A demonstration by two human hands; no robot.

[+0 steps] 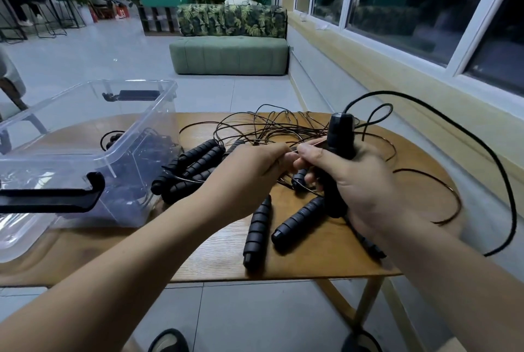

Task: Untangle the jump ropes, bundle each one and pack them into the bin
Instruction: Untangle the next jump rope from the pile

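Observation:
My right hand (353, 181) grips a pair of smooth black jump-rope handles (340, 136) held upright, and a thick black cord (482, 150) loops out from them to the right. My left hand (249, 176) pinches a thin brown cord at its fingertips, right beside my right thumb. A tangle of thin brown cords (272, 127) lies on the wooden table (312, 261) behind both hands. Several ribbed black foam handles (195, 164) lie loose on the table, some under my hands. The clear plastic bin (147, 102) stands at the left with dark rope bundles inside.
The bin has black clip handles (51, 195). The table's front edge and right end are close to my arms. Beyond it are a green sofa (229, 54), a tiled floor, seated persons at the far back, and a window wall on the right.

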